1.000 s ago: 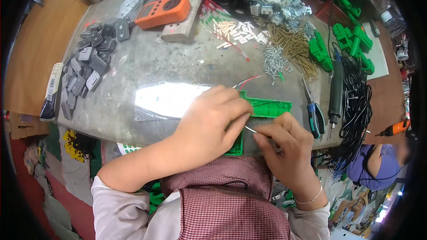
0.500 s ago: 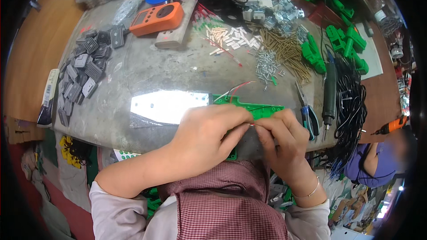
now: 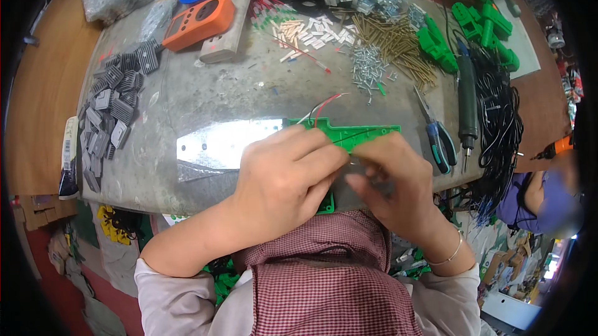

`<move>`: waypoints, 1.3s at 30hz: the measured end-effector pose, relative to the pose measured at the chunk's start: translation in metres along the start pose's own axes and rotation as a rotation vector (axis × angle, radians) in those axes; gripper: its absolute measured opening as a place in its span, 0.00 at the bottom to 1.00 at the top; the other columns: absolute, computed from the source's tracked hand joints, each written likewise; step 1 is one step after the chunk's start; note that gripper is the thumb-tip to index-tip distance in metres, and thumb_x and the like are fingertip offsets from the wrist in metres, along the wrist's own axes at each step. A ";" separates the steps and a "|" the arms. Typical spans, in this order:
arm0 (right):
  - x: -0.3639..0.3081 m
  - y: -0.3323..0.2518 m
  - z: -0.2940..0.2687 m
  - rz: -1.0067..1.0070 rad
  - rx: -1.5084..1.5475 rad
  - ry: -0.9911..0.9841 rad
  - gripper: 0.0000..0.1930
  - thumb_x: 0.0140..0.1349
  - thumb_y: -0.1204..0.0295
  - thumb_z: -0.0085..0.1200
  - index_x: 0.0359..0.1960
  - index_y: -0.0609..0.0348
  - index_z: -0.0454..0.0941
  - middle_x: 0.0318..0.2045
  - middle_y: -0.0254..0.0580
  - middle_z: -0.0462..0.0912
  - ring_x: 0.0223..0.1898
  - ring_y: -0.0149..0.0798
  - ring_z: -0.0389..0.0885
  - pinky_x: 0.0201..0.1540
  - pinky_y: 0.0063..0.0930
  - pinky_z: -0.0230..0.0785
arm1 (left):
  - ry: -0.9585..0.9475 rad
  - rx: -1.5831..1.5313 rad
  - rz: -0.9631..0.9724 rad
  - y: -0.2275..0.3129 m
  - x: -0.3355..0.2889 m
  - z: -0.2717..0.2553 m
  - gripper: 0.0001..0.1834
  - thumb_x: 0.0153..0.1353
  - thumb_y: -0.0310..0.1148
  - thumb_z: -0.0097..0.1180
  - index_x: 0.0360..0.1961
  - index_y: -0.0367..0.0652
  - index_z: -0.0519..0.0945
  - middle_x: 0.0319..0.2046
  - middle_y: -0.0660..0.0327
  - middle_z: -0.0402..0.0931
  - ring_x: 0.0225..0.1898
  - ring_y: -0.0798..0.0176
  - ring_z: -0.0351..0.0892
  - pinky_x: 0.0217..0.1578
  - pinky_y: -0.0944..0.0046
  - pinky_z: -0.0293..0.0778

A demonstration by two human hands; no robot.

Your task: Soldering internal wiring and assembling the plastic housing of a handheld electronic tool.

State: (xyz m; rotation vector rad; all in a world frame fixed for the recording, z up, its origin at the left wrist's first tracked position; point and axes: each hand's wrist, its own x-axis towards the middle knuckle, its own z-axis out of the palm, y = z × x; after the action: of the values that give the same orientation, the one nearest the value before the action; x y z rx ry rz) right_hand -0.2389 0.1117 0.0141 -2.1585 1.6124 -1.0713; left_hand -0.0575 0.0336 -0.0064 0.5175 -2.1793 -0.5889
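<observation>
A green plastic housing (image 3: 349, 133) lies on the bench under my hands, its open side up. A bright, pointed silver plate (image 3: 230, 141) extends from its left end. Red and white wires (image 3: 319, 108) rise from the housing, and a black wire (image 3: 358, 135) crosses it. My left hand (image 3: 289, 171) is closed over the housing, fingertips pinched together; what they hold is hidden. Close beside it, my right hand (image 3: 395, 177) has its thumb apart from its curled fingers, with nothing plainly in them. Both hands cover the middle of the housing.
Pliers (image 3: 436, 136) and a dark electric screwdriver (image 3: 466, 111) lie to the right, beside bundled black cables (image 3: 498, 124). Behind are screws (image 3: 398, 43), white pieces (image 3: 317, 33) and an orange multimeter (image 3: 199, 22). Finned grey blocks (image 3: 115, 105) are heaped left. Another person (image 3: 536, 202) is at far right.
My right thumb has parted from its fingers, where both hands were pinching close together at a small red bit. The whole view has shifted slightly.
</observation>
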 end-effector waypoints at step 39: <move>-0.028 0.083 -0.146 0.536 -0.085 0.389 0.13 0.61 0.61 0.62 0.34 0.58 0.81 0.29 0.45 0.85 0.29 0.43 0.85 0.34 0.33 0.76 | -0.200 0.327 -0.192 0.006 -0.036 -0.059 0.42 0.45 0.40 0.76 0.60 0.37 0.72 0.57 0.43 0.71 0.56 0.43 0.72 0.54 0.51 0.70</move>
State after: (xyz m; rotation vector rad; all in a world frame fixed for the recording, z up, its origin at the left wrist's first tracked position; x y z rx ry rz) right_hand -0.4011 0.1401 0.0563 -1.4637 2.2639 -1.2989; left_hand 0.0093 0.0440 0.0095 0.8823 -2.4499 -0.3982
